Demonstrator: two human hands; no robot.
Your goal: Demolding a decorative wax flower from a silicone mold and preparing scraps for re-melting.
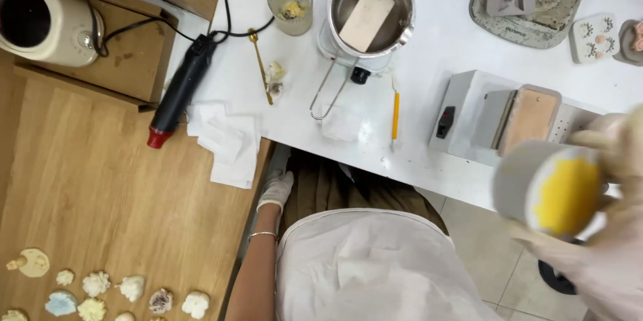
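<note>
Holding a grey cup of yellow wax at four o'clock, the gloved right hand has fingers clamped round it. The left hand rests, fingers together, at the table edge. Finished wax flowers lie at eight o'clock; the cup looks unpoured.

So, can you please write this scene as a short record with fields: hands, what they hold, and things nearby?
left hand: gloved, resting at the white table edge, holding nothing
right hand: gloved, blurred, holding a grey cup with yellow inside
on white table: pot with a pale block, glass, gold spoon, heat gun
on wooden table: small flower shapes
</note>
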